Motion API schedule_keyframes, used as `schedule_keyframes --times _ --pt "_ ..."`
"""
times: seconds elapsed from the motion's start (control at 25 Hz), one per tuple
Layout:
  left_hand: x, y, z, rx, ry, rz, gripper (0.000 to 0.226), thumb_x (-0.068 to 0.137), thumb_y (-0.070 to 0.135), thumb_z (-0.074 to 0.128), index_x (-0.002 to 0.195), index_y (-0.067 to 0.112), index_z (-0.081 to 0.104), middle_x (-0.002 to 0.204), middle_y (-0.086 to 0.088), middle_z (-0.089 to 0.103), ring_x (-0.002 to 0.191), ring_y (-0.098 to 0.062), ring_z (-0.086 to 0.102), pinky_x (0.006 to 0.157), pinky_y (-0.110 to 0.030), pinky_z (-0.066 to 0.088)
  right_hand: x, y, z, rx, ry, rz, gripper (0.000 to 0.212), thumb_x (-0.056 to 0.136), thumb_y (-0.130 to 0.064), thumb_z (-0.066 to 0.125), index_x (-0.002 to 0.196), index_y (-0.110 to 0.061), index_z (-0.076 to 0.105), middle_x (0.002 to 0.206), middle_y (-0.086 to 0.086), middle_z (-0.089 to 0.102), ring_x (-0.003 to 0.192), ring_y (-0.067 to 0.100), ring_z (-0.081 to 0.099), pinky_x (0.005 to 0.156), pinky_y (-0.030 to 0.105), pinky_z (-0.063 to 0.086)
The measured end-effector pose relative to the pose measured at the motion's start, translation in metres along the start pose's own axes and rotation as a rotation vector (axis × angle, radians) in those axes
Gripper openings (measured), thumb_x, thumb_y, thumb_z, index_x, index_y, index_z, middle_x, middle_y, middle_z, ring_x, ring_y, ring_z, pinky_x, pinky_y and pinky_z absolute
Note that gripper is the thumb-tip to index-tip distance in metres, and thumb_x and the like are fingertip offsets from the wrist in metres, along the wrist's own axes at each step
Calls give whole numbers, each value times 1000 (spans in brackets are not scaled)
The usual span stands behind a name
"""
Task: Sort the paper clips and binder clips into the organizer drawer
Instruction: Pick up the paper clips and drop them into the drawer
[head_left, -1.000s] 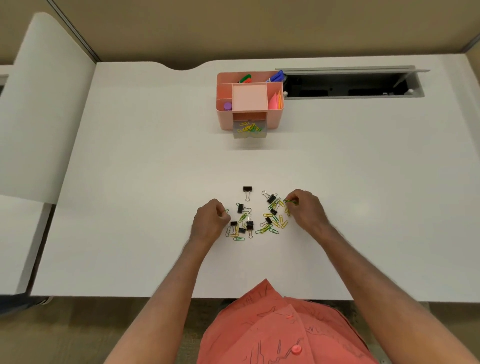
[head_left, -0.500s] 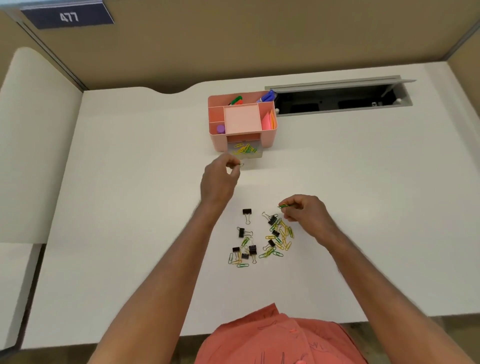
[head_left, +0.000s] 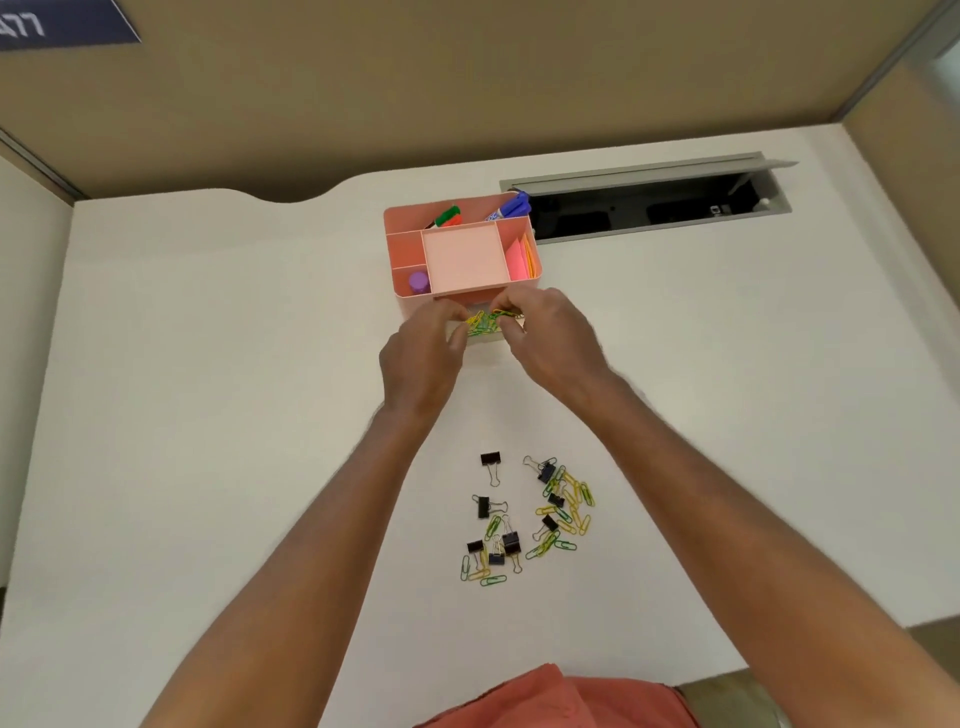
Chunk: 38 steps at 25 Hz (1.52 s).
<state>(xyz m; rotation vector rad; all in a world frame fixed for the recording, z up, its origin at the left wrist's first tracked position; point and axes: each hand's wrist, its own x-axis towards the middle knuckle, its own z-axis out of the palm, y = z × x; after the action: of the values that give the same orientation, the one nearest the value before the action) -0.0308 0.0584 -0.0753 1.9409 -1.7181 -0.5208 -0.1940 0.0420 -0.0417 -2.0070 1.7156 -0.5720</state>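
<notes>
The pink organizer (head_left: 405, 244) stands at the back of the white desk. Its clear drawer (head_left: 488, 336) is pulled out toward me and holds green and yellow paper clips (head_left: 480, 323). Both hands hover over the drawer. My right hand (head_left: 550, 338) pinches a green paper clip (head_left: 506, 313) above it. My left hand (head_left: 421, 358) has its fingertips curled at the drawer's left edge; whether it holds anything is hidden. Closer to me lies a loose pile of black binder clips (head_left: 491, 460) and green and yellow paper clips (head_left: 569, 501).
Markers (head_left: 511, 207), pink sticky notes (head_left: 515, 260) and a purple cap (head_left: 418, 282) fill the organizer's top compartments. An open cable tray (head_left: 644, 205) is cut into the desk to its right. Beige partition walls enclose the back and sides.
Both hands left the pile and reached forward to the drawer, the left first, then the right carrying a green paper clip. The camera tilted up.
</notes>
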Motion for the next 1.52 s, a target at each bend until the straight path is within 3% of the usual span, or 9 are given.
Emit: schedule_keyframes --times 0.2,0.32,0.56,0.76,0.84,0.92,1.04,1.32,1.52 --pt "-56 -30 -7 -123 6 -84 9 96 30 63 103 34 66 109 22 66 74 -2 53 68 -24 40 32 -6 23 -256 -65 -61 18 100 -24 59 113 -22 72 106 2 73 100 22 61 76 39 57" --pt "-99 -49 -5 -142 -124 -159 9 96 32 63 104 36 64 103 27 61 68 1 55 67 -22 42 25 -4 24 -148 -24 -62 17 100 -25 59 110 -22 73 109 -2 73 103 19 61 79 35 56" --pt "-181 -64 10 -151 -361 -186 12 95 35 64 107 34 63 97 20 62 81 -1 57 72 -21 46 -68 25 17 78 22 105 11 99 -24 60 102 -25 70 100 -10 65 75 7 53 74 26 49" --pt "-209 -62 15 -93 -454 -167 29 90 38 72 114 24 62 102 12 56 96 -9 53 80 -25 45 -169 79 22 118 -47 340 12 96 -19 63 104 -28 66 103 -5 61 85 2 60 79 34 56" --pt "-214 -57 15 -50 -495 -168 41 85 39 77 117 22 59 105 10 53 103 -12 51 79 -26 42 -196 94 21 105 -177 355 33 92 -23 69 123 -29 61 122 -3 57 101 7 57 91 34 54" --pt "-218 -52 17 25 -519 -159 48 83 37 79 119 19 55 111 6 52 108 -15 49 80 -29 44 -208 100 20 52 -358 293 70 85 -31 78 146 -27 46 139 -7 43 125 12 41 105 29 41" --pt "-224 -45 22 114 -506 -149 44 84 31 79 115 15 53 114 0 53 108 -20 50 81 -33 47 -208 96 23 -93 -468 245 95 79 -39 84 156 -24 31 145 -5 32 134 16 27 103 33 41" --pt "-235 -41 32 126 -441 -225 11 94 19 63 105 16 65 107 -1 61 100 -23 58 78 -33 46 -205 95 40 -65 -226 196 32 91 -15 72 122 -16 67 115 2 57 110 23 55 81 29 43" --pt "-238 -39 35 148 -425 -217 13 89 7 54 89 15 65 95 -1 59 91 -23 57 73 -34 49 -203 91 42 -68 -200 209 15 93 -9 65 106 -14 70 102 4 60 92 24 60 75 34 49"
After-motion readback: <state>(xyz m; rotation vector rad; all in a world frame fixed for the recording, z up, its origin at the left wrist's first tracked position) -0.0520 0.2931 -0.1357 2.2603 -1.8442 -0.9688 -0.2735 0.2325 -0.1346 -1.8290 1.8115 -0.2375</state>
